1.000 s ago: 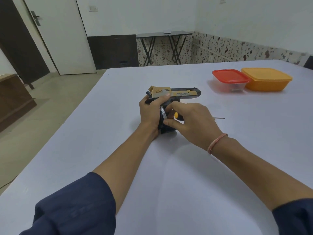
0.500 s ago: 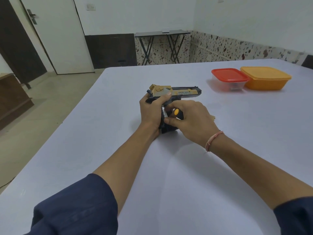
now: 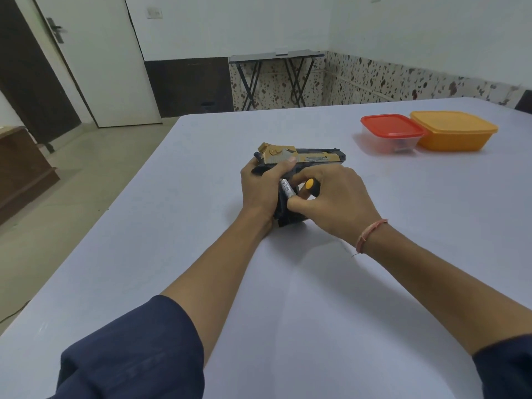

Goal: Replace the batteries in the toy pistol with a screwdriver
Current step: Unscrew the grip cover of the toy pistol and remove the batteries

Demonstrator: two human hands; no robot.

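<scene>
Along our left the counter [image 3: 178, 254] ends in a slanting edge with floor [image 3: 72, 197] beyond, and wide white surface lies open near our sleeves and off to the right. Around the counter's middle our left hand [image 3: 263, 188] wraps the toy pistol [image 3: 311, 157], black with a gold slide, barrel pointing right and grip toward us, a silver battery [image 3: 286, 190] showing at the grip. Our right hand [image 3: 338, 204] curls round the screwdriver [image 3: 311, 185], fingertips at the battery, and farther right, well apart, a red-lidded container [image 3: 391, 129] touches an orange container [image 3: 453, 131].
</scene>
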